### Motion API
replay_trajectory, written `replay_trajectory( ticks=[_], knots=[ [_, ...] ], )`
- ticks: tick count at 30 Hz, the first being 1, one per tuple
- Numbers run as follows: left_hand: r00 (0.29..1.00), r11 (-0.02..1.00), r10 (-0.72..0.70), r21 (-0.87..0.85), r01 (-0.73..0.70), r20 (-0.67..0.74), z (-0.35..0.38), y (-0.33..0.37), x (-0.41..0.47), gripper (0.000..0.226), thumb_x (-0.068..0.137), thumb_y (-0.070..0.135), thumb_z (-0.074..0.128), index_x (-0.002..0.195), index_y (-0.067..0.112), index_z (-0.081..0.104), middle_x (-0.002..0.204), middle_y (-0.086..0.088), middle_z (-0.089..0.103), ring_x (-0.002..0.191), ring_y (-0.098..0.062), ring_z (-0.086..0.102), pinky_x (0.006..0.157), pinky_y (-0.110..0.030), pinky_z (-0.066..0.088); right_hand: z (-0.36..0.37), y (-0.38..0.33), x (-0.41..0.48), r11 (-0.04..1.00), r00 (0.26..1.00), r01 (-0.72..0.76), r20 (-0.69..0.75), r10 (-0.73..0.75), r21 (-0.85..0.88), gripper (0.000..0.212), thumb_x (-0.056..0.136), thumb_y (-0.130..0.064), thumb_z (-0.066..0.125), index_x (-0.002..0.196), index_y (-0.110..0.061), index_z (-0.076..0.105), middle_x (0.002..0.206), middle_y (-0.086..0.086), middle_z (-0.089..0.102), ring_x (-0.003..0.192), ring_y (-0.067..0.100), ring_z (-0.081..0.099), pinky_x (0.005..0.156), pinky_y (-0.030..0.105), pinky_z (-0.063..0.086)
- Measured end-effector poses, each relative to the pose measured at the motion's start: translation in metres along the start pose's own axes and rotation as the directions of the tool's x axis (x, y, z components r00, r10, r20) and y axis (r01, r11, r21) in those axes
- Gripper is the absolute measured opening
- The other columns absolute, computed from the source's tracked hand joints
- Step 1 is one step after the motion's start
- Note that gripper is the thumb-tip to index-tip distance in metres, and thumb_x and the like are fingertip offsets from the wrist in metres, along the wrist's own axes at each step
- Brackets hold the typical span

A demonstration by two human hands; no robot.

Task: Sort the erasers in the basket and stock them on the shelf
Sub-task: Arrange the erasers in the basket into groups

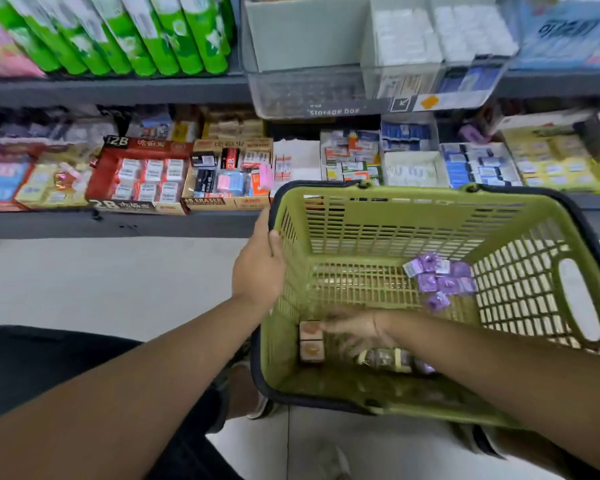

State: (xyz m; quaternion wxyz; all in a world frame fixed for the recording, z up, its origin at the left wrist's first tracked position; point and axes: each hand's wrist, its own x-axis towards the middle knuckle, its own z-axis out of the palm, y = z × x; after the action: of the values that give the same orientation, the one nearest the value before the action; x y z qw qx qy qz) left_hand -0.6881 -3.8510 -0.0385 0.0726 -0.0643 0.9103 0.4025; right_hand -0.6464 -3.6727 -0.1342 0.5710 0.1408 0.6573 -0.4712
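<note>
Sorting seemed under way: in the basket (361,237), the right hand (357,329) reached beside two pink erasers (311,341), fingers too blurred to tell whether apart or closed, while the left hand (258,268) gripped the rim. Purple erasers (439,278) lay farther in. The next move probably called for lifting one kind to its matching box on the shelf (118,223) beyond.

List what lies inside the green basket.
Purple-wrapped erasers lie loose at the far right of the basket; two pinkish boxes sit near-left. More packets show beside the right arm, which hides part of them.
</note>
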Motion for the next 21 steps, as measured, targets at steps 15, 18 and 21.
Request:
replay_trajectory(
  ticks=[15,18,21],
  knots=[
    [0.998,0.999,0.008,0.044,-0.005,-0.06,0.006,-0.002,0.002,0.046,0.103,0.034,0.031,0.148,0.026,0.029,0.108,0.0,0.067,0.09,-0.019,0.061,0.071,-0.026,0.042,0.032,0.028,0.051,0.969,0.995,0.088,0.02,-0.095,0.233,0.046,0.081,-0.03,0.073,0.112,-0.047,0.042,0.112,-0.009,0.059,0.097,0.016,0.064,0.075,0.031,0.054],
    [0.998,0.999,0.013,0.036,-0.011,-0.067,0.007,-0.003,0.002,0.045,0.103,0.035,0.032,0.147,0.027,0.031,0.104,0.001,0.067,0.087,-0.018,0.061,0.068,-0.026,0.04,0.034,0.019,0.053,0.962,0.992,0.117,0.02,-0.126,0.245,0.049,0.082,-0.031,0.072,0.115,-0.049,0.041,0.114,-0.005,0.06,0.105,0.02,0.06,0.083,0.038,0.053],
    [0.997,0.999,0.026,0.037,-0.023,-0.075,0.008,-0.006,0.003,0.045,0.102,0.036,0.033,0.146,0.028,0.032,0.099,0.003,0.067,0.082,-0.016,0.061,0.064,-0.025,0.039,0.033,0.015,0.047,0.954,0.989,0.132,0.028,-0.145,0.268,0.048,0.083,-0.032,0.071,0.118,-0.046,0.043,0.122,0.001,0.057,0.115,0.028,0.055,0.09,0.045,0.052]
  ],
)
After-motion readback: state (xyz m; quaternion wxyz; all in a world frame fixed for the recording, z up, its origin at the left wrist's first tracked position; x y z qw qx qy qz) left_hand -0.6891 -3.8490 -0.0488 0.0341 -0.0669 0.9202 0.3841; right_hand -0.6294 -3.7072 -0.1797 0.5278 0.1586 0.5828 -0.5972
